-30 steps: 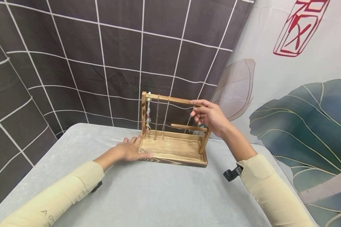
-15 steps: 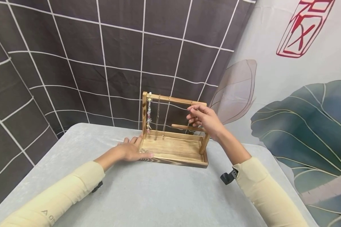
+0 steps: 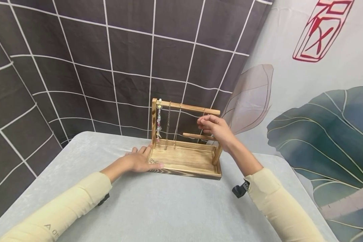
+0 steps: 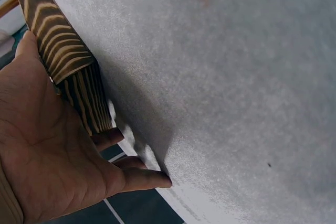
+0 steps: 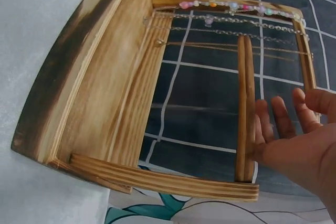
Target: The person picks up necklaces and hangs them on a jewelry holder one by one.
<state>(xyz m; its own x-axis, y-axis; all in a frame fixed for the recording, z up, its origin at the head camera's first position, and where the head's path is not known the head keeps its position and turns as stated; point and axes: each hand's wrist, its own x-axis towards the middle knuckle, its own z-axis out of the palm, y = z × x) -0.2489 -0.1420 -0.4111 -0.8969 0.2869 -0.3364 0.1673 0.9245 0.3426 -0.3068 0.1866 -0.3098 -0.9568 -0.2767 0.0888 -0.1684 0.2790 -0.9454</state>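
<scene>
A wooden jewelry stand (image 3: 187,173) with a tray base stands on the table. My left hand (image 3: 139,161) rests on its left end, thumb along the front rim and fingers spread straight beside it. In the left wrist view, the palm lies against the stand's dark-grained corner (image 4: 63,45). Just under the upper bar, my right hand (image 3: 217,129) pinches a thin necklace (image 3: 204,111) draped over that bar; the strand is mostly hidden by the fingers. Further left hang a beaded strand (image 3: 158,119), a silver chain (image 3: 168,126) and a fine necklace (image 3: 178,124).
A shorter wooden bar (image 3: 196,135) sticks out below the right hand. A small heap of chain (image 3: 153,161) lies in the tray's left front corner. The pale table cover (image 3: 169,208) extends in front; a dark checked curtain (image 3: 127,87) hangs behind.
My right hand has come down from the upper bar and slightly left, along the thin necklace. My left hand has stayed on the stand's left end.
</scene>
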